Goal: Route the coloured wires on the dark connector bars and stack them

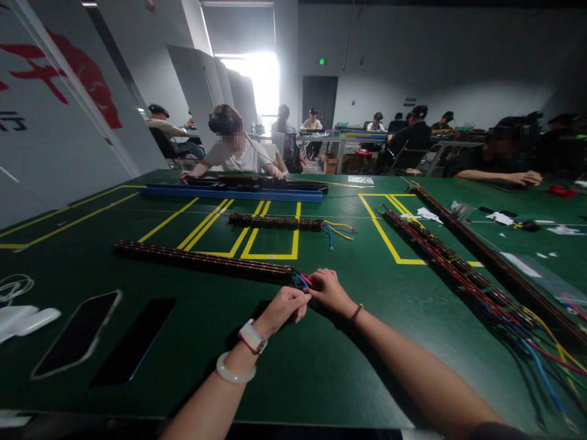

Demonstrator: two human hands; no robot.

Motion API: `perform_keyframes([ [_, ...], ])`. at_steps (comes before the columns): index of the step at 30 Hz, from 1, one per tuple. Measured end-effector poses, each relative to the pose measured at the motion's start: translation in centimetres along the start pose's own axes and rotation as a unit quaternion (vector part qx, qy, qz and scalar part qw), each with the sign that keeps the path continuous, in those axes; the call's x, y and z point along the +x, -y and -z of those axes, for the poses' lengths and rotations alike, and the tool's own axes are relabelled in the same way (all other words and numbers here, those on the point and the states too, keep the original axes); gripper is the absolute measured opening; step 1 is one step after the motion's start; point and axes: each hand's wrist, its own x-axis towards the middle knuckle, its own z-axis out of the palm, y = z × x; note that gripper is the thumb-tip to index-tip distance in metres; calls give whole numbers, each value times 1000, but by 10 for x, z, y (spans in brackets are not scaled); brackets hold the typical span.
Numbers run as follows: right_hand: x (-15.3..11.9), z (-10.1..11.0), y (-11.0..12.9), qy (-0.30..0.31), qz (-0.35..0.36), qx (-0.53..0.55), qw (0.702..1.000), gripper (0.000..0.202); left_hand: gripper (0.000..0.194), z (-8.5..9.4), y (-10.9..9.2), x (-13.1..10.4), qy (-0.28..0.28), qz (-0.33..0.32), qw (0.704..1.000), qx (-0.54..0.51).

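The green worktable [348, 366], marked with yellow tape outlines [298, 235], supports all listed components. A long dark bar assembly [486, 256] runs diagonally along the right side. Left of it lies a multi-wire harness [463, 275], its yellow, red, green and blue ends fanned toward the near right. At the far left-center, a blue rail [229, 194] lies crosswise; a person [238, 146] behind it rests both hands at the black parts on it. The slim brown bundle [202, 260] extends from the left to the center, with its red and blue leads [301, 280] at the right end. A shorter bundle [275, 222] lies beyond it. Two flat dark devices [77, 333] lie near left. The right hand [328, 293] pinches the leads; the left hand [287, 307] is closed, fingertips beside the right's. Whether it grips a lead end is unclear.
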Motion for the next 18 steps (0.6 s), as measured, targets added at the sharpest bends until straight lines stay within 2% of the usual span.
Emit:
perform_keyframes([
  [3, 2, 2, 1, -1, 2, -7, 1000, 14, 44, -1, 0, 1, 14, 30, 999, 40],
  [8, 5, 8, 4, -10, -10, 5, 1000, 9, 40, -1, 2, 4, 19, 104, 994, 19],
  [14, 4, 17, 14, 0, 14, -52, 999, 10, 45, -4, 20, 8, -29, 132, 988, -77],
  [18, 2, 22, 25, 21, 58, -110, 992, 13, 52, -7, 28, 11, -86, 147, 982, -84],
])
